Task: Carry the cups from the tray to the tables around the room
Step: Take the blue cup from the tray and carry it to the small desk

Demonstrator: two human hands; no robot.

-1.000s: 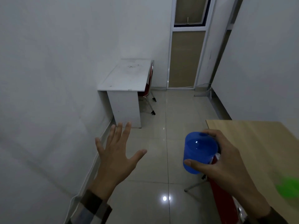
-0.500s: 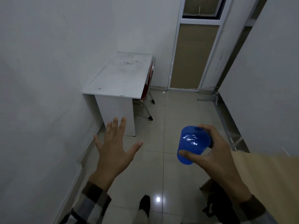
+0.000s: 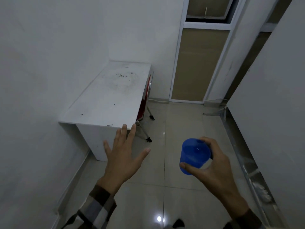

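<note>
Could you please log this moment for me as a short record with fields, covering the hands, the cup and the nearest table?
right hand: right hand grips a blue cup from the side, carried above the tiled floor
left hand: left hand open, fingers spread, holding nothing
nearest table: white table ahead on the left, against the wall, top bare apart from small dark specks
beside the table: red chair tucked at its right side
cup status: not yet set down

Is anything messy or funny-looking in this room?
A little. The white table has dark specks and a smudgy patch on top. The right hand holds the blue cup tipped on its side, not upright.
</note>
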